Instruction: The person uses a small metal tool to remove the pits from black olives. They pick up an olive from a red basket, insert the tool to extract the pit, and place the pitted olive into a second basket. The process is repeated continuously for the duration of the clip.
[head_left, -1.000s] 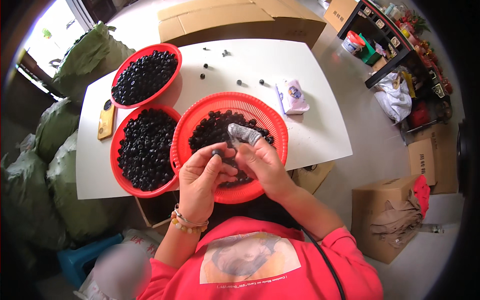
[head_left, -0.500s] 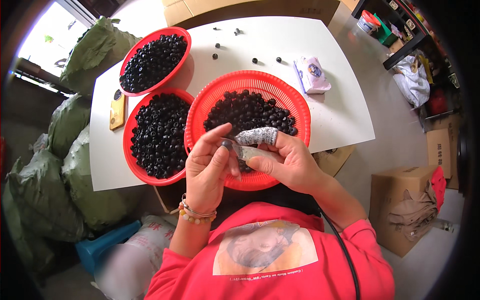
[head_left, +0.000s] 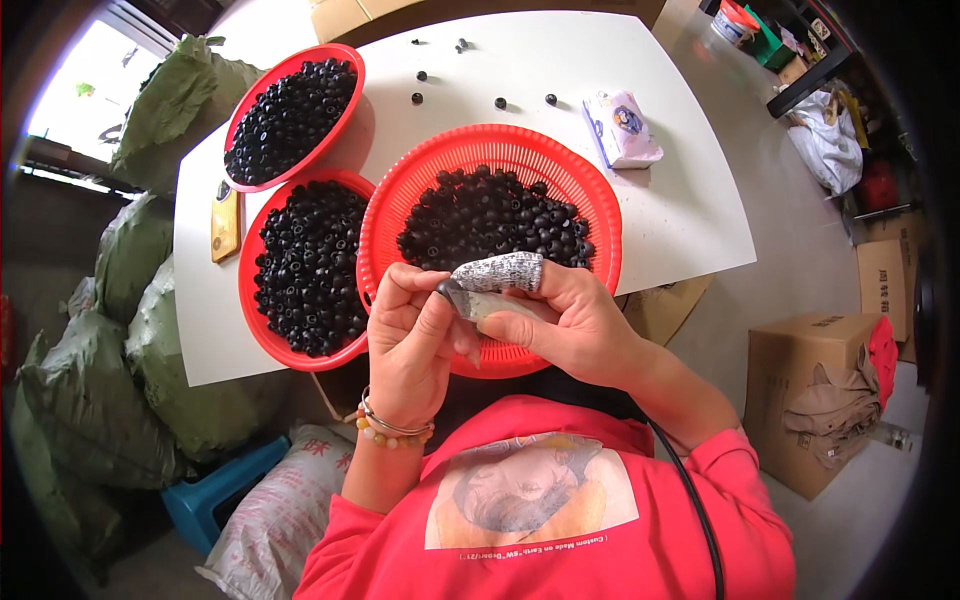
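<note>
My left hand [head_left: 408, 335] pinches a small round black piece [head_left: 450, 290] between thumb and fingertips. My right hand [head_left: 590, 325] grips a short flat tool [head_left: 488, 304] with a pale wrapped handle, its greyish blade-like end against the black piece. A grey knitted finger sleeve [head_left: 498, 271] covers the right index finger. Both hands meet over the near side of a red slotted basket [head_left: 590, 180], which holds many black pieces [head_left: 500, 215] like the one in my fingers. The fingers hide part of the tool and the piece.
Two red basins, a nearer one [head_left: 250, 290] and a farther one [head_left: 355, 105], hold more black pieces on the white table [head_left: 690, 220]. A tissue pack [head_left: 622, 130], a yellow phone [head_left: 226, 225] and several loose pieces lie there. Green sacks [head_left: 140, 260] stand left, cardboard boxes [head_left: 800, 400] right.
The left index finger has come down onto the black piece, and the tool's end now meets it more closely. The view has shifted slightly.
</note>
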